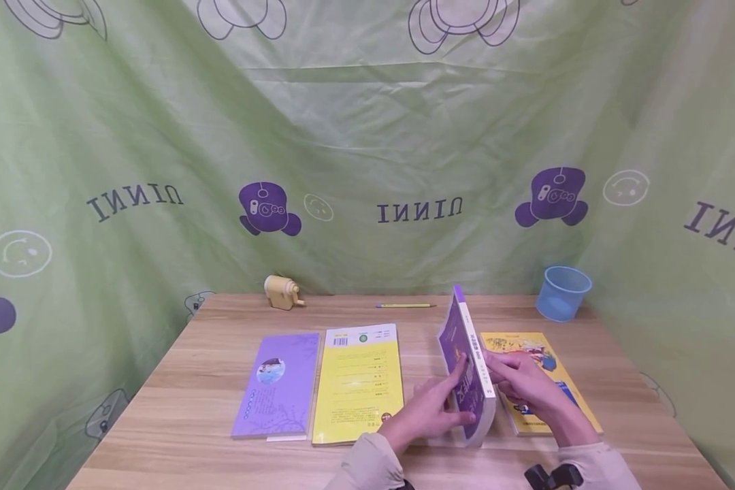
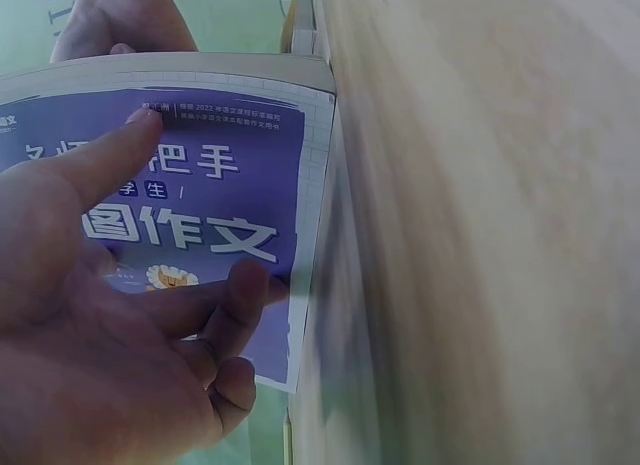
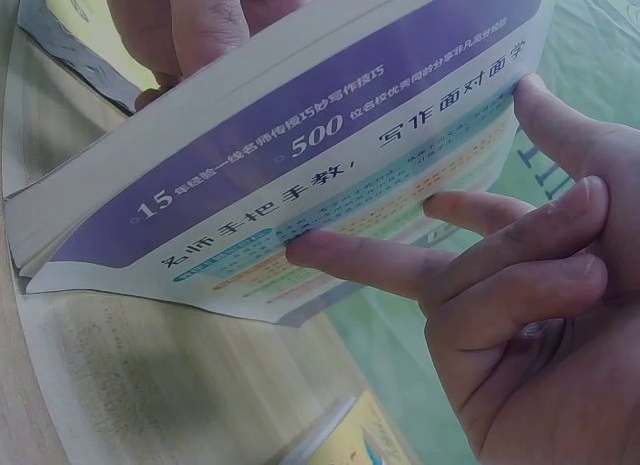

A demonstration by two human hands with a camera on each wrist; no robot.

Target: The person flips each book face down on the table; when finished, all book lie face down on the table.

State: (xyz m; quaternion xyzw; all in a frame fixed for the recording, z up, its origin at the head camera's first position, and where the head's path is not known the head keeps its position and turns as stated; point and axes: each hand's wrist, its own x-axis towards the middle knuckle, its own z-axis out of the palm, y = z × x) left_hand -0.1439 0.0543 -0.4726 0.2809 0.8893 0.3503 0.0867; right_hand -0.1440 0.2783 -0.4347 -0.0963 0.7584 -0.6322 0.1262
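A purple and white book stands on edge on the table, its white spine uppermost. My left hand touches its purple cover with extended fingers; in the left wrist view, that hand lies flat-on to the cover, some fingers bent. From the other side my right hand presses the book. In the right wrist view, straight fingertips of that hand meet the printed back cover, while other fingers are bent. Neither hand wraps round the book. Under the right hand lies a yellow-orange book.
Left of the hands lie a lavender book and a yellow book. Along the back of the wooden table are a cream pencil sharpener, a pencil and a blue translucent cup. A green curtain hangs behind.
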